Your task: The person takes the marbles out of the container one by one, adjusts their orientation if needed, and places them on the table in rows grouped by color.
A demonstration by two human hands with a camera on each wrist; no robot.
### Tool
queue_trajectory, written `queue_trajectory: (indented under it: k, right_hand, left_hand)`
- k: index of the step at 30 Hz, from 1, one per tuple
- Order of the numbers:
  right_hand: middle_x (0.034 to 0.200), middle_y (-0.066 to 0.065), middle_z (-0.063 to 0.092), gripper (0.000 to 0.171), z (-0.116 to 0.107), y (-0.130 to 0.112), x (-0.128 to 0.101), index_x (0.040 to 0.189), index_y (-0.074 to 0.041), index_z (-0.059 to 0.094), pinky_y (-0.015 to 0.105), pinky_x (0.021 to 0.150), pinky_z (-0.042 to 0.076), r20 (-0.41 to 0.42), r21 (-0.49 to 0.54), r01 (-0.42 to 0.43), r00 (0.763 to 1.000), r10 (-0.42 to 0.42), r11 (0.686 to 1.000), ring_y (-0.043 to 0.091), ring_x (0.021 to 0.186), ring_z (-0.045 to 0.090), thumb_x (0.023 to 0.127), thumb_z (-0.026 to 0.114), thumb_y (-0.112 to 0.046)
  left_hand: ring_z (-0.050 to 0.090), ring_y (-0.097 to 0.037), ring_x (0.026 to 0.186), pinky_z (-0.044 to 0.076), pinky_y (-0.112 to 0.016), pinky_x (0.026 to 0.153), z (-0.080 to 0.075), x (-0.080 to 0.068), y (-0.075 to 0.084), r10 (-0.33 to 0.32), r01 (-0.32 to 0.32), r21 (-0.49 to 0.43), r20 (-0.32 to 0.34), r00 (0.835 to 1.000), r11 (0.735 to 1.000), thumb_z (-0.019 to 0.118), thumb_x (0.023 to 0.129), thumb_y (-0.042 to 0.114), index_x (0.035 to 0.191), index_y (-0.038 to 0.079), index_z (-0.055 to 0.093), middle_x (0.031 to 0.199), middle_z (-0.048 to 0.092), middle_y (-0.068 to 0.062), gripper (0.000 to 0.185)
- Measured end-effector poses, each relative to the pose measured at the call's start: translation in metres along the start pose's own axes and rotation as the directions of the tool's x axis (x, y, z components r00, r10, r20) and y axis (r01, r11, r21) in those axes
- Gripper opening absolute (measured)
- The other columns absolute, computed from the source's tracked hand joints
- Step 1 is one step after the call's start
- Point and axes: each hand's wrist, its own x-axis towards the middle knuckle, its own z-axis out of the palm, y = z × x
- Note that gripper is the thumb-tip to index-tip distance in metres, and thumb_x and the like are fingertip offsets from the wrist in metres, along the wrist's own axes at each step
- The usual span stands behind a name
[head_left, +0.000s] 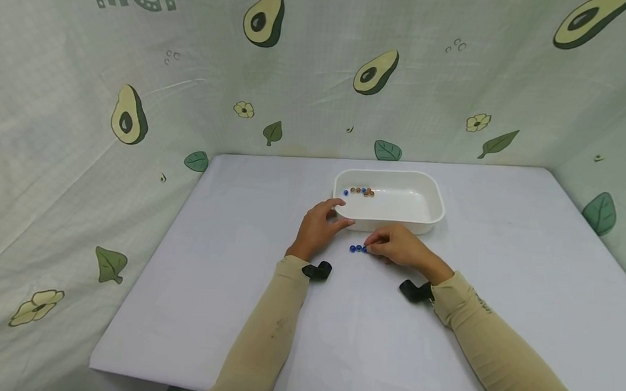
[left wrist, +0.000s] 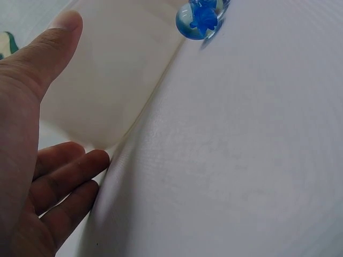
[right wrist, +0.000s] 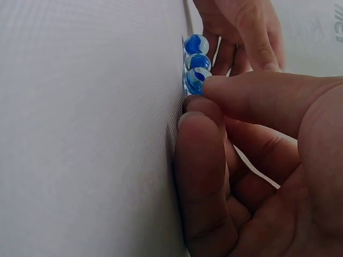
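Observation:
Three blue-swirl glass marbles (head_left: 358,248) lie in a row on the white table, just in front of a white tray (head_left: 412,204). My right hand (head_left: 369,247) pinches the rightmost marble (right wrist: 194,81) between thumb and index finger; the other two (right wrist: 197,52) touch it in line. My left hand (head_left: 338,214) holds the tray's near-left corner, with its thumb (left wrist: 59,37) over the rim and its fingers (left wrist: 80,166) against the tray wall (left wrist: 112,80). In the left wrist view one blue marble (left wrist: 197,21) shows at the top.
Several brown and blue marbles (head_left: 360,191) sit in the tray's far-left corner. The white table (head_left: 238,227) is walled on three sides by avocado-print cloth (head_left: 138,118). Its front edge (head_left: 189,382) runs near my elbows. A black strap (head_left: 317,270) sits on each wrist.

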Motion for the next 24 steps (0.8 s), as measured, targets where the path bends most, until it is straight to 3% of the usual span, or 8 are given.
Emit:
queue_trajectory:
  k: [14,24]
  right_hand:
    - [0.082,0.005,0.066,0.016,-0.001,-0.001,-0.002,0.104,-0.006,0.076,0.035,0.064,0.054,0.004,-0.008,-0.001,1.0,0.001,1.0,0.02,0.072,0.061,0.097,0.066,-0.016]
    - [0.094,0.011,0.068,0.032,-0.018,-0.002,-0.011,0.11,-0.002,0.071,0.037,0.074,0.056,0.044,0.098,-0.02,0.999,0.016,0.995,0.026,0.082,0.065,0.099,0.065,-0.032]
  left_hand:
    - [0.059,-0.012,0.102,0.049,-0.036,0.089,0.0,0.0,0.0,-0.004,0.004,-0.005,0.004,1.0,1.0,0.077,0.085,0.046,0.129,0.023,0.062,0.115,0.065,0.002,0.052]
    - [0.06,-0.014,0.105,0.049,-0.037,0.092,0.0,-0.001,0.003,-0.043,0.043,0.002,0.02,0.999,0.999,0.078,0.085,0.046,0.129,0.022,0.062,0.118,0.066,0.0,0.053]
